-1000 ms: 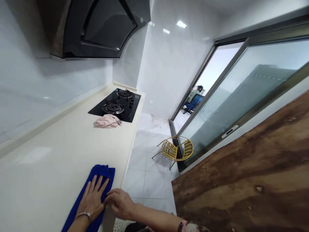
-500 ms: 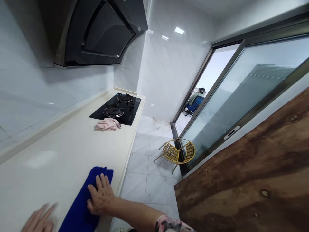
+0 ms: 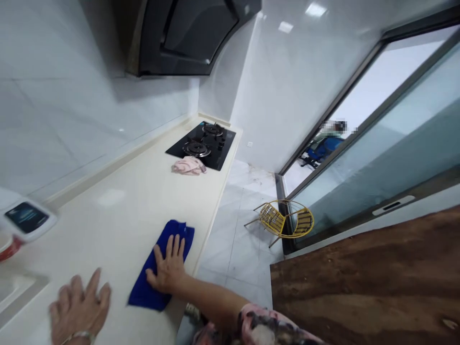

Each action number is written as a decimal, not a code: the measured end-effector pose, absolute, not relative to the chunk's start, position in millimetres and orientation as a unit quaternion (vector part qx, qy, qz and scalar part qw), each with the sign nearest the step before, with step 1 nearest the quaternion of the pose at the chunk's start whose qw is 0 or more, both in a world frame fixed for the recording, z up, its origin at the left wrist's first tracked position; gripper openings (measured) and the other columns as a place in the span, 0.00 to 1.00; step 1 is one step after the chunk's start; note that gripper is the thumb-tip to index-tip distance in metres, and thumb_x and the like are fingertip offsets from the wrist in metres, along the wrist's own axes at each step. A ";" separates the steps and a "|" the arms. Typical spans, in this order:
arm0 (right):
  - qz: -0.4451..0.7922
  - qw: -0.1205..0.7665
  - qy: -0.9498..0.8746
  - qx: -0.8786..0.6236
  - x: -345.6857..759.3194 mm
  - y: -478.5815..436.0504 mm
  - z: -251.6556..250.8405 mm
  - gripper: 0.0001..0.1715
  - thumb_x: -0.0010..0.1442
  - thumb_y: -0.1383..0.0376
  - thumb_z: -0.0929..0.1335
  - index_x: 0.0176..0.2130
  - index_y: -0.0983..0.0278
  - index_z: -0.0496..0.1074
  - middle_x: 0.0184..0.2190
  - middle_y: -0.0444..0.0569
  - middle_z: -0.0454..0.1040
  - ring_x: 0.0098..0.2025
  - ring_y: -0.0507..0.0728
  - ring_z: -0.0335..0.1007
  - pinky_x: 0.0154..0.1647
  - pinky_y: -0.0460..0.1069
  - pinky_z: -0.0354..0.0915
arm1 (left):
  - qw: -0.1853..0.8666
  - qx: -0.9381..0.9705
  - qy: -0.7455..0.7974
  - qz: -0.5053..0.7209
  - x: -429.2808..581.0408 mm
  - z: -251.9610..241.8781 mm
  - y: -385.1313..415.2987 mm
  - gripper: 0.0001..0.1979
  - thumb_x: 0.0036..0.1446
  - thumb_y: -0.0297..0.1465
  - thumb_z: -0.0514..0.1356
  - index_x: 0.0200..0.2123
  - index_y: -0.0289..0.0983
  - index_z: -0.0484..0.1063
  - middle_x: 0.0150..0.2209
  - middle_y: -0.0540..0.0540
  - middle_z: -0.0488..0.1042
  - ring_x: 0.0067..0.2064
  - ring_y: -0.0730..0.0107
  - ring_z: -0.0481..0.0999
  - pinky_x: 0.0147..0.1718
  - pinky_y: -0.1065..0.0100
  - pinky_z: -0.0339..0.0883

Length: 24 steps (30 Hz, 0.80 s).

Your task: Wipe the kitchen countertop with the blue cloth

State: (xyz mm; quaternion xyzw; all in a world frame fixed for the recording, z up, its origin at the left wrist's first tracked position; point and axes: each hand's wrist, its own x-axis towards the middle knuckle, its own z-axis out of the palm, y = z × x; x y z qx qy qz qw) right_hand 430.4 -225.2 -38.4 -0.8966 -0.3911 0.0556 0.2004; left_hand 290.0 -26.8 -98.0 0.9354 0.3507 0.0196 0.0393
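Observation:
A dark blue cloth [image 3: 149,282] lies flat on the cream countertop [image 3: 143,206], close to its front edge. My right hand [image 3: 168,268] rests on top of the cloth, palm down with fingers spread. Left of the cloth, my left hand [image 3: 79,306] lies on the bare counter with its fingers apart, holding nothing; a bracelet circles its wrist. Farther along the counter, a crumpled pink cloth [image 3: 189,166] sits against the near edge of the black gas hob [image 3: 206,143].
A white device with a dark screen [image 3: 27,218] and a sink edge [image 3: 25,297] are at the left. The range hood [image 3: 194,38] hangs above. A yellow chair [image 3: 273,218] stands on the floor; beyond the sliding door [image 3: 377,143] sits a person [image 3: 323,139].
The view has shifted left, bringing the device and sink edge into sight. My left hand is now more fully visible, flat on the counter. My right hand stays on the blue cloth.

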 end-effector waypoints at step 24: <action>0.008 -0.056 -0.259 -0.964 756.4 -283.7 -57.4 0.52 0.67 0.37 0.57 0.75 0.67 0.50 0.75 0.70 0.45 0.71 0.75 0.49 0.64 0.66 0.52 | 0.119 0.920 0.370 0.045 281.0 -82.7 -33.1 0.33 0.70 0.45 0.44 0.72 0.36 0.61 0.76 0.36 0.44 0.76 0.44 0.40 0.72 0.42 0.41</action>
